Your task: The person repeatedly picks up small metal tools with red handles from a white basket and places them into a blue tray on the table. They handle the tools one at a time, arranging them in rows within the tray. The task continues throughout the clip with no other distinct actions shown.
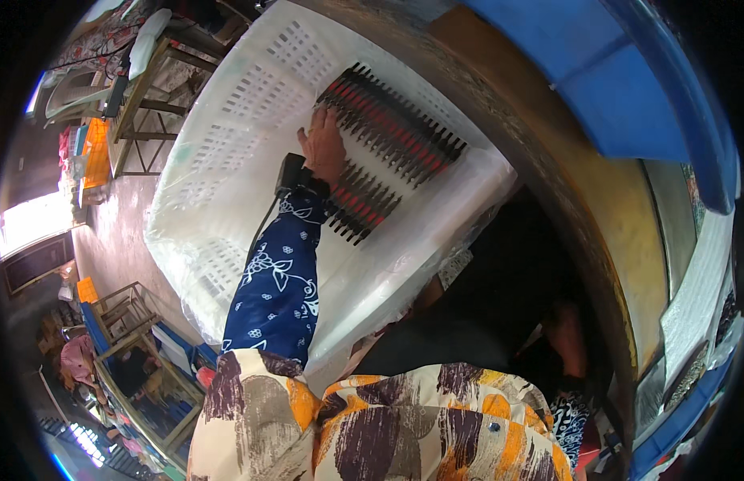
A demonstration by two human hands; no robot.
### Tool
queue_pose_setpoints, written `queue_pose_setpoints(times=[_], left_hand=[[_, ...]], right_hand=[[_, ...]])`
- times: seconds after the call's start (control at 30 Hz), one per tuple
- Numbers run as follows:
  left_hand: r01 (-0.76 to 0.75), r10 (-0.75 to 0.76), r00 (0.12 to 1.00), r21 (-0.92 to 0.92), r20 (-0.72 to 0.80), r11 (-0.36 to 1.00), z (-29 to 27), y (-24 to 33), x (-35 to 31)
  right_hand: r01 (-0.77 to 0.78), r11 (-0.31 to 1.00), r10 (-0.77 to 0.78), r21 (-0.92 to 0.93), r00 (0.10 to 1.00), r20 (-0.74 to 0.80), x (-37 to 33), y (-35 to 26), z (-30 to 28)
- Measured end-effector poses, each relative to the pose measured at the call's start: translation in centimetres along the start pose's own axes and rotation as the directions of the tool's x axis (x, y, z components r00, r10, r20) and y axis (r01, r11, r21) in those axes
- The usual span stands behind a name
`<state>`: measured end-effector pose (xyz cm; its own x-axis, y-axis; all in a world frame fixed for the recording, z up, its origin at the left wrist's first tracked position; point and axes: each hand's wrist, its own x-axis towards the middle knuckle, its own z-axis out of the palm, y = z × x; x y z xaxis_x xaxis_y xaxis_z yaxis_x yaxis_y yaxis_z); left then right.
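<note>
My left hand (pixel 324 148) reaches down into a white slotted plastic basket (pixel 227 152) lined with clear film. Its fingers are stretched out and a little apart, with the tips at the left end of a long row of slim black-and-red pieces (pixel 392 120). A shorter row of the same pieces (pixel 362 200) lies beside the palm and wrist, partly covered by the hand. What exactly these pieces are, I cannot tell. My right hand (pixel 563 333) hangs low in deep shadow at the right, below the table edge, its fingers not readable.
A worn table (pixel 580 168) curves along the right of the basket, with a large blue plastic bin (pixel 612 88) on it. Clear wrap (pixel 697 313) lies farther along. Wooden-framed stands (pixel 147 120) are at the left. A black box (pixel 290 171) with a cable sits on my left wrist.
</note>
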<state>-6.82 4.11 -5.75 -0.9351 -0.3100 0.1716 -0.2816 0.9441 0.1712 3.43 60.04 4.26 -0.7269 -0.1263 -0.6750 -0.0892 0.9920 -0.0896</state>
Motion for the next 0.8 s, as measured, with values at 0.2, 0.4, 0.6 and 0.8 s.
queue_pose_setpoints(times=[0.2, 0.4, 0.6, 0.8], left_hand=[[0.03, -0.04, 0.992, -0.08, -0.122, 0.996, -0.2, -1.6, -0.4], [-0.034, 0.042, 0.968, 0.033, -0.248, 0.999, 1.4, -0.2, 1.1], [0.015, -0.011, 0.992, 0.036, -0.125, 0.999, 1.8, 0.1, 1.9], [-0.017, 0.017, 1.0, 0.082, 0.0, 0.997, 1.2, 0.2, 2.4]], right_hand=[[0.144, 0.99, -0.143, 0.001, 0.983, -0.114, 0.1, 2.4, 2.2], [0.194, 0.977, -0.175, 0.09, 0.966, -0.19, 0.6, 4.2, 3.5], [0.091, 0.985, -0.098, 0.144, 0.994, 0.043, -0.1, 3.0, 1.2], [0.078, 0.972, -0.077, 0.22, 0.997, -0.013, -0.7, -0.6, -1.5]])
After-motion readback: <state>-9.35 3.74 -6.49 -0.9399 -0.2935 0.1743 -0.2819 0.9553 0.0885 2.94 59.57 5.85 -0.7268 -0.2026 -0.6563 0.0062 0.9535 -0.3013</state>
